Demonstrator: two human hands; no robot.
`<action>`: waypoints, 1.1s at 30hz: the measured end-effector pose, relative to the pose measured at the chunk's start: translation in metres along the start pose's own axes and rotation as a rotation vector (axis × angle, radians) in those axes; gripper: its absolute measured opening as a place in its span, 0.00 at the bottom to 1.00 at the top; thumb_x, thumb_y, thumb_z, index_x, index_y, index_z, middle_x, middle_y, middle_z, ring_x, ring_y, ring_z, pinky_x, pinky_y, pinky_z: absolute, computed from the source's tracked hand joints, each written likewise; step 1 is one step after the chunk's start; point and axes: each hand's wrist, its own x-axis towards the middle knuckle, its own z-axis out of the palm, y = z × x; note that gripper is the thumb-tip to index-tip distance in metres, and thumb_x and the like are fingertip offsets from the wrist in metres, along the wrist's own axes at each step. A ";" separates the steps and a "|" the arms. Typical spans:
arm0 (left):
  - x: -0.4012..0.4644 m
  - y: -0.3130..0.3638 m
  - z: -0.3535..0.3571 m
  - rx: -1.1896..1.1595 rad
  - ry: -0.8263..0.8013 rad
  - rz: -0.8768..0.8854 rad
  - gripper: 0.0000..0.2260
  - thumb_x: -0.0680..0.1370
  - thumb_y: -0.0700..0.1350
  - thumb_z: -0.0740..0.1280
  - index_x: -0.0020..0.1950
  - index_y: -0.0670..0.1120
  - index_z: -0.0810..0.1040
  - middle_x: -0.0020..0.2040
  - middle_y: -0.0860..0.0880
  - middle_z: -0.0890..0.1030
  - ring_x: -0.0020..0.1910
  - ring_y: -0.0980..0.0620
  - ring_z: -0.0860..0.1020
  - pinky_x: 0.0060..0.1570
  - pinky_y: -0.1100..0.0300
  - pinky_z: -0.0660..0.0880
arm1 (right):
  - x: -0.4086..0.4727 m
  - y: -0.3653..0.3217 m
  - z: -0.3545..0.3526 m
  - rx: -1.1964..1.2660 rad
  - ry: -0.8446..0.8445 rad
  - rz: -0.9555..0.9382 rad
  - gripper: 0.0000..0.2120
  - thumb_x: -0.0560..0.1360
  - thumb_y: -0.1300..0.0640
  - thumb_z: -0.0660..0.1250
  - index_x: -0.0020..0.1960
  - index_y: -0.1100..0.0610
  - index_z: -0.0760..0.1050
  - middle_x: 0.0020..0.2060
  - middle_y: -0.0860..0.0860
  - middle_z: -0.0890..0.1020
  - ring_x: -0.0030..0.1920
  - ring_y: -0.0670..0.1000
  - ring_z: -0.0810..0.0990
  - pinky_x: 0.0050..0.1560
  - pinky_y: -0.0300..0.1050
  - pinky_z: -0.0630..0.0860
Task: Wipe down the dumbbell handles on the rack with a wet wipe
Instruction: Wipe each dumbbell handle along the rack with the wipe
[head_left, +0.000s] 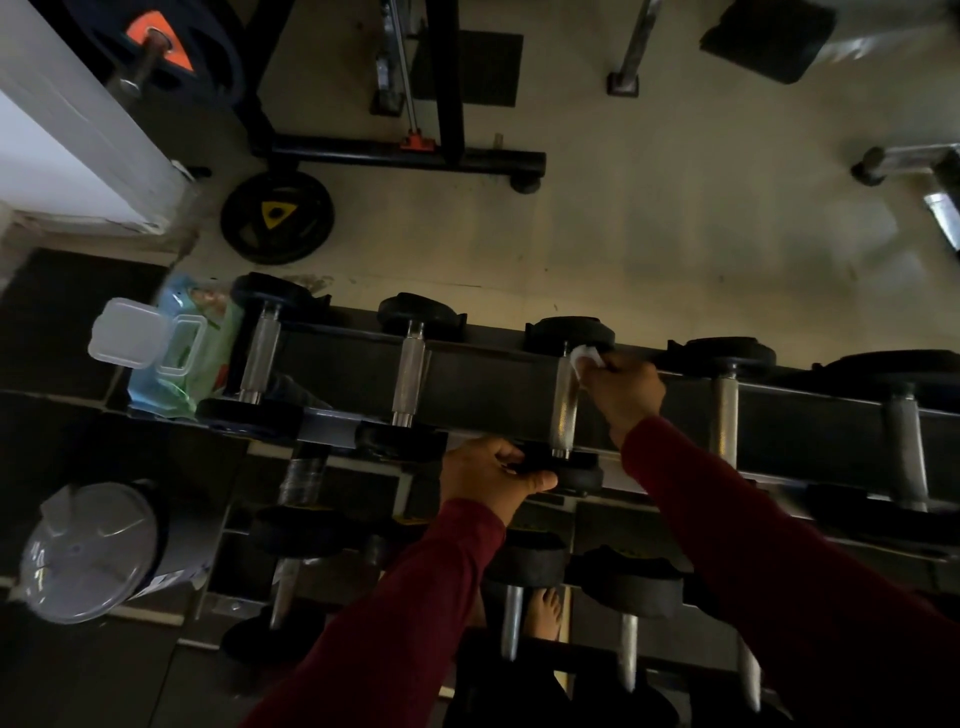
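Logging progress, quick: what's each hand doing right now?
Left hand: grips the dumbbell's near head.
Right hand: holds the wet wipe on its handle.

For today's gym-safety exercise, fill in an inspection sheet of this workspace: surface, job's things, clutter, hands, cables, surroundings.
Surface: dumbbell rack, top tier holds a row of dumbbells; lower tiers hold more.
Job's things: wet wipe at the far end of the third dumbbell's handle; wet wipe pack, lid flipped open, at the rack's left end.
Clutter: clear-lidded container on the floor at left.
Hands: right hand pinches the wipe; left hand grips that dumbbell's near head.
Cables: nothing seen.
Surroundings: weight plate flat on the pale floor, black equipment frame behind it, a bare foot below the rack.
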 end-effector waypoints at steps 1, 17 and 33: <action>0.000 -0.001 0.001 -0.001 0.006 -0.002 0.17 0.60 0.50 0.83 0.44 0.49 0.82 0.41 0.54 0.83 0.42 0.60 0.81 0.46 0.62 0.80 | 0.000 0.000 -0.001 0.035 -0.014 0.039 0.04 0.76 0.49 0.71 0.45 0.48 0.78 0.45 0.48 0.83 0.48 0.46 0.81 0.56 0.48 0.80; 0.000 0.004 0.001 0.032 0.026 0.006 0.17 0.61 0.49 0.83 0.44 0.48 0.82 0.40 0.55 0.82 0.40 0.60 0.80 0.45 0.62 0.80 | -0.013 -0.003 0.000 -0.232 0.018 -0.124 0.07 0.77 0.50 0.70 0.47 0.54 0.80 0.37 0.42 0.78 0.36 0.35 0.74 0.35 0.27 0.63; -0.003 0.003 0.000 0.029 0.020 0.004 0.15 0.63 0.49 0.82 0.43 0.49 0.81 0.41 0.55 0.82 0.40 0.61 0.80 0.40 0.68 0.76 | -0.009 -0.021 -0.002 -0.826 -0.238 -0.623 0.11 0.80 0.52 0.65 0.56 0.58 0.78 0.48 0.52 0.80 0.45 0.48 0.80 0.51 0.46 0.80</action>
